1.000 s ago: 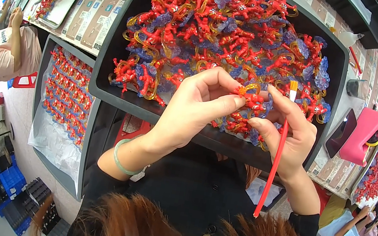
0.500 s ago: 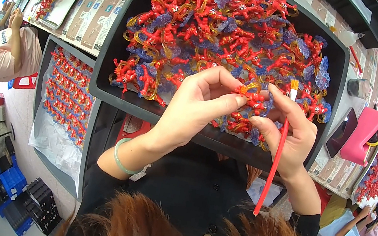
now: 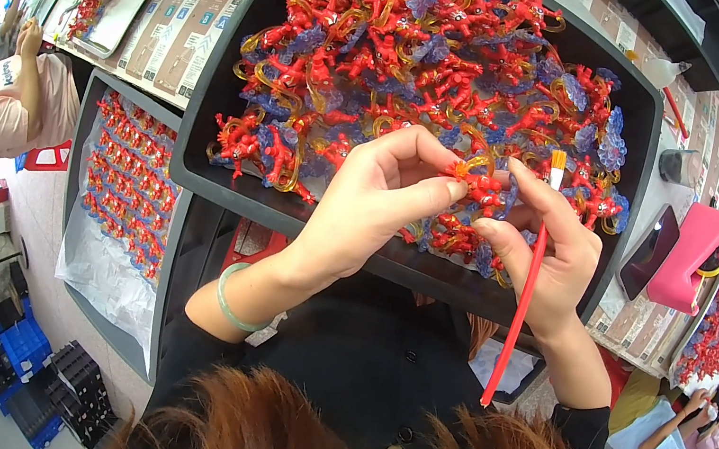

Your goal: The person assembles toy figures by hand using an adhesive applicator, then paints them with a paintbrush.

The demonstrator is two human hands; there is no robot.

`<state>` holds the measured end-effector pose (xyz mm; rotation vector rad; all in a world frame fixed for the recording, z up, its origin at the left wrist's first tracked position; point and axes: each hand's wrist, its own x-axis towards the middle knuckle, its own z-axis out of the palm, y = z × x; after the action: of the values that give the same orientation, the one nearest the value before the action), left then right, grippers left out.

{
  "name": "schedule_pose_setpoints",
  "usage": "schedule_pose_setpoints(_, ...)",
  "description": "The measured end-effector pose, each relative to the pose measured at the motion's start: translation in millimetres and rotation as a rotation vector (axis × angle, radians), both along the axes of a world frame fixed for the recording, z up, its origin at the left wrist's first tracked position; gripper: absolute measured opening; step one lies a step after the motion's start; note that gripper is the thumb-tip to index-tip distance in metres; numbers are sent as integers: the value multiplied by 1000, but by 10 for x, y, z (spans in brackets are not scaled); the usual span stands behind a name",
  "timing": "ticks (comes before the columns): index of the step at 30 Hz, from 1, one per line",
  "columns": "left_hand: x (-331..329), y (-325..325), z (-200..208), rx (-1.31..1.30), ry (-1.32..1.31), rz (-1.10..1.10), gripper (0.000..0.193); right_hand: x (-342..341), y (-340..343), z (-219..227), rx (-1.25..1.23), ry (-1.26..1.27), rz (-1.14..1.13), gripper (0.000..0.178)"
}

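Observation:
Between my two hands is a small red figurine (image 3: 481,191) with orange and blue translucent parts. My left hand (image 3: 385,189) pinches it with thumb and index finger. The fingers of my right hand (image 3: 552,249) close on its other side, and a red-handled paintbrush (image 3: 515,324) lies across that hand, bristles up. Part of the figurine is covered by my fingertips. Just beyond and beneath my hands stands a large black tray (image 3: 267,202) holding a heap of similar figurines (image 3: 428,54).
At the left, a lower grey tray (image 3: 167,287) holds rows of figurines on white paper. To the right are a pink stand (image 3: 690,259), a dark phone (image 3: 650,254) and a small cup (image 3: 675,167). Co-workers sit at the left (image 3: 25,103) and lower right (image 3: 666,447).
Both hands stay almost in place on the figurine. My right hand and the paintbrush have shifted very slightly to the left.

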<state>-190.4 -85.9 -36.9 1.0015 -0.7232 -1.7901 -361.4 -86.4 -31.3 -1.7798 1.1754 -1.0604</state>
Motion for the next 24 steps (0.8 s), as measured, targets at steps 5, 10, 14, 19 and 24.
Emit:
schedule_pose_setpoints(5,-17,-15,-16,9,41,-1,11,-10,2,19,2,17,-2,44)
schedule_pose_setpoints(10,4,-11,-27,17,30,-5,11,4,6,-12,2,8,2,43)
schedule_pose_setpoints(14,10,-16,-20,20,34,-2,12,7,5,0,12,8,6,43)
schedule_pose_setpoints(19,11,-25,-9,11,33,-23,12,9,9,20,10,-1,1,43)
schedule_pose_setpoints(24,11,-20,-20,-5,40,-18,12,15,16,22,33,-3,7,43)
